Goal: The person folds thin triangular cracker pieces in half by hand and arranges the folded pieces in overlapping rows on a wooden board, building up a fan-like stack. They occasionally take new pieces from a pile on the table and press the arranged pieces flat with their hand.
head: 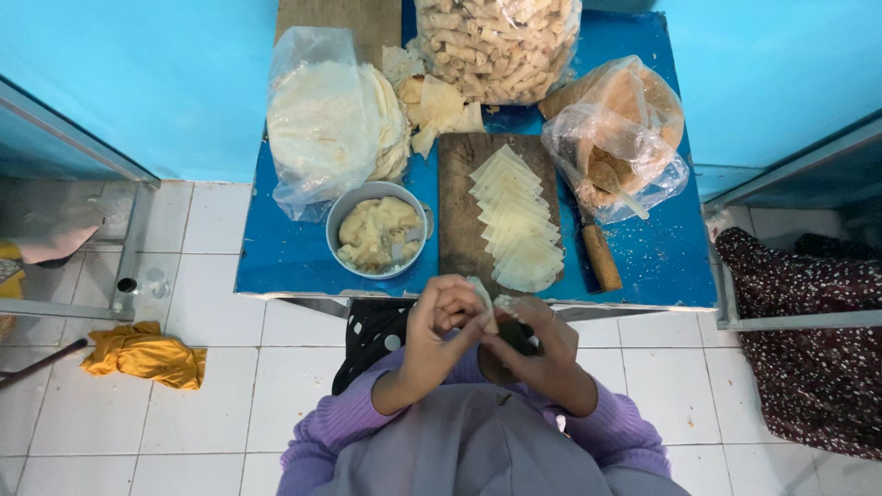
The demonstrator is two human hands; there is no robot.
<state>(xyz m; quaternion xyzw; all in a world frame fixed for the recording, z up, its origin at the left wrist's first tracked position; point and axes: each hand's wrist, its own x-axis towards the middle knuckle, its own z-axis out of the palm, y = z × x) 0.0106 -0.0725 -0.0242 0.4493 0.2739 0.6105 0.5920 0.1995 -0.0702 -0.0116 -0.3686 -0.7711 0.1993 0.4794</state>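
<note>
Bowl (378, 231) left of cutting board (457, 207)

hands hide most of the pastry piece (487, 308); filling unseen.

Blue bench against turquoise walls on a white tiled floor

The small blue bench (276, 266) stands with its far edge near the turquoise wall (138, 73), which runs on behind it to both sides. Below the bench lies a floor of white square tiles (220, 404) with dark grout lines. Left of the bench, a grey metal frame (129, 239) rises from the tiles, and a crumpled yellow cloth (147, 354) lies on the floor near it. Right of the bench, another grey metal frame (799, 320) borders a dark, white-speckled fabric (808, 367). The light is even and soft.
</note>
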